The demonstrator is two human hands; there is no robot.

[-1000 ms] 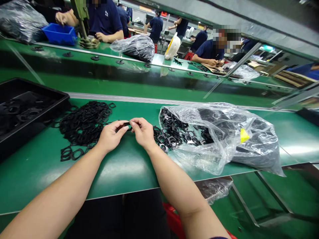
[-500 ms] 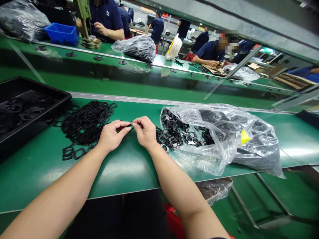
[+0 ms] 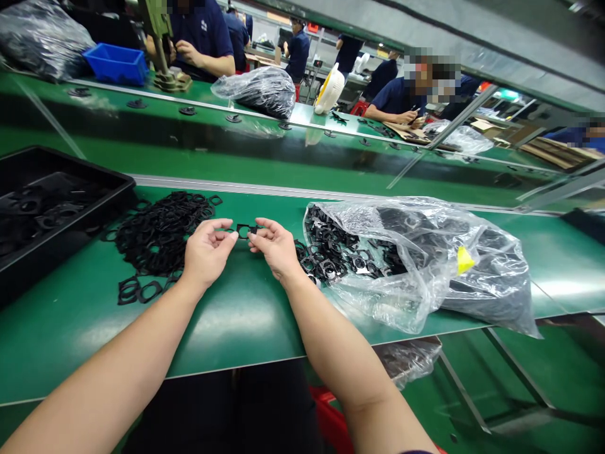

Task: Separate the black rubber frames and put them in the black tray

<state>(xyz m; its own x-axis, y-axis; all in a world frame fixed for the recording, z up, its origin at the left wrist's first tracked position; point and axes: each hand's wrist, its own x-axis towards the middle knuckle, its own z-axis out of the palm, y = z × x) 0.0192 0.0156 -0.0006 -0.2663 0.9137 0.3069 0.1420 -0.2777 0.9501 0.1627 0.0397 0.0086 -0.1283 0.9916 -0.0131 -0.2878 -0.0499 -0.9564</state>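
Observation:
Between my hands a small flat black frame with a large round opening is held up above the green table. My left hand pinches its left edge with thumb and fingers. At its right edge my right hand has thumb and fingertips closed on it. A heap of black ring-shaped parts lies left of my left hand. Beside my right hand, similar black pieces with shiny areas spill from the mouth of a clear plastic bag.
A black bin with black parts stands at the left. Behind a metal rail, a second green line carries spaced black parts, a blue bin and a bagged bundle. Several co-workers sit or stand beyond it. The table's front edge runs before me.
My hands have spread slightly apart and turned the black frame, so its round opening now faces me; before, it showed nearly edge-on. The heap and bag stay put.

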